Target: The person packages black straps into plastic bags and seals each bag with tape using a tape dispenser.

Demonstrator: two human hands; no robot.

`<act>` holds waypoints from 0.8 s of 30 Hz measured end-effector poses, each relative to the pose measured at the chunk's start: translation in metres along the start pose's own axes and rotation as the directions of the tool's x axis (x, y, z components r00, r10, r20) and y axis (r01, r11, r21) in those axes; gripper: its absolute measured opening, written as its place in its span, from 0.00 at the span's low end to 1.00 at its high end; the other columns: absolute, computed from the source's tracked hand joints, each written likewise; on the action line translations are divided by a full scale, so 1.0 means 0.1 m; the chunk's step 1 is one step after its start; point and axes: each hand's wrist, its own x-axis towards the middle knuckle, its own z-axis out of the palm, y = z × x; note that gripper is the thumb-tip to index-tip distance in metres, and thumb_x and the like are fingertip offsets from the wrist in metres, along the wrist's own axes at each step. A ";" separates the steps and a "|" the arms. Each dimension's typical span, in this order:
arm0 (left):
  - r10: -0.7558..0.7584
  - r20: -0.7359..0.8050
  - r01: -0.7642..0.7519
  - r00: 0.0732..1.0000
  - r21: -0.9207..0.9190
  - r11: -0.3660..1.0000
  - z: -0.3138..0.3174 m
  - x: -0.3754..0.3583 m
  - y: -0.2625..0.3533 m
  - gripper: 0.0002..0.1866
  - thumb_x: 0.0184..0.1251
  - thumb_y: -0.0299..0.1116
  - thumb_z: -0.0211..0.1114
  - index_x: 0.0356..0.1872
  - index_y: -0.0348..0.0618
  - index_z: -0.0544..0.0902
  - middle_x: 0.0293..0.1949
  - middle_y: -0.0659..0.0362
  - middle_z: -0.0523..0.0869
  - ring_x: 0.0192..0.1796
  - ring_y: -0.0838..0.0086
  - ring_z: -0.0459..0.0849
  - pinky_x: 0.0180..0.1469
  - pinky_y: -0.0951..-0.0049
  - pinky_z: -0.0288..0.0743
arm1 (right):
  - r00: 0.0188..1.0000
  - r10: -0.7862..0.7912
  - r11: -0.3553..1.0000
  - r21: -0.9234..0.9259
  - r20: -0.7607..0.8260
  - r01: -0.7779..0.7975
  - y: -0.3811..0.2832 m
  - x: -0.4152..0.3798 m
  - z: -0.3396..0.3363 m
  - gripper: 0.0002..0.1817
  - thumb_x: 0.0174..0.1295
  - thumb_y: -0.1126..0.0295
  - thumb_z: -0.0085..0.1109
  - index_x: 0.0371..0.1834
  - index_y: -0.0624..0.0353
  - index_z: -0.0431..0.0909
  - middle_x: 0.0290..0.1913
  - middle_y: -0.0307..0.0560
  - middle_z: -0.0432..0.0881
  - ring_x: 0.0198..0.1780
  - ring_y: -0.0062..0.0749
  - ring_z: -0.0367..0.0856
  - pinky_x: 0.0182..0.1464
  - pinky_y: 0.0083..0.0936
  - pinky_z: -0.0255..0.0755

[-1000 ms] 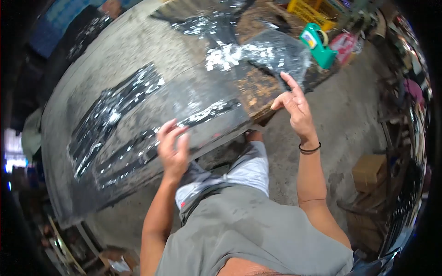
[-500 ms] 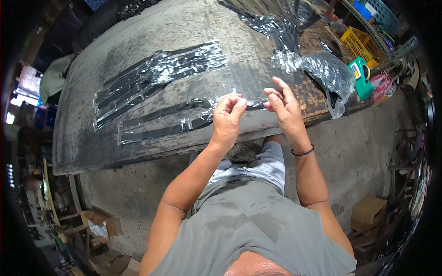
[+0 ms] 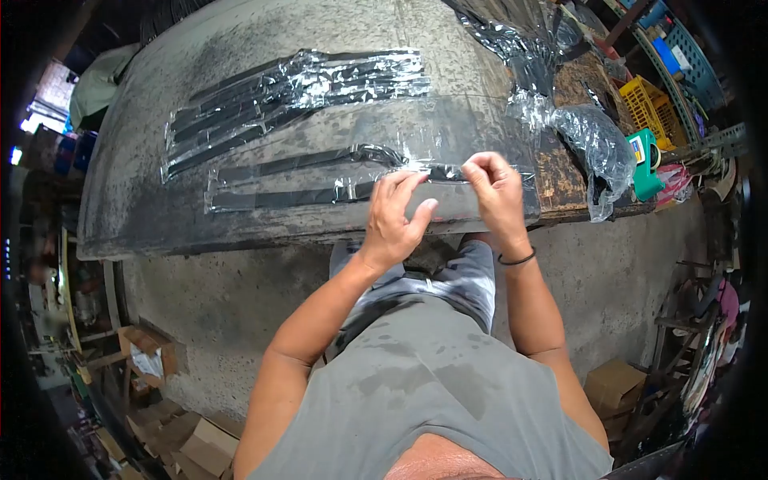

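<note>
Concrete floor (image 3: 256,320), worn bench (image 3: 152,208), two bare hands over its near edge.
Black strips (image 3: 296,197) lie along that edge; left hand (image 3: 394,218) is at them, thumb well apart from fingers. Right hand (image 3: 502,196), by their right end, has thumb and fingertips together; can't tell what they pinch. Green tape dispenser (image 3: 645,178) sits beside crumpled clear plastic (image 3: 598,142).

Hands can pass along the worktop (image 3: 360,128) between upper black bundle (image 3: 304,92) and lower black strips (image 3: 292,198). Right end obstructed: clear plastic bag (image 3: 600,148), green tape dispenser (image 3: 645,180), yellow basket (image 3: 654,112).
</note>
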 end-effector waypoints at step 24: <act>0.179 0.304 -0.342 0.936 0.655 0.674 -0.05 -0.08 -0.53 0.28 0.59 0.49 0.64 0.56 0.41 0.75 0.53 0.53 0.76 0.60 0.59 0.71 0.65 0.54 0.62 | 0.389 0.427 0.891 -0.453 0.817 -0.025 0.37 1.29 0.44 0.10 0.61 0.64 0.61 0.32 0.59 0.75 0.22 0.32 0.73 0.23 0.17 0.69 0.27 0.18 0.66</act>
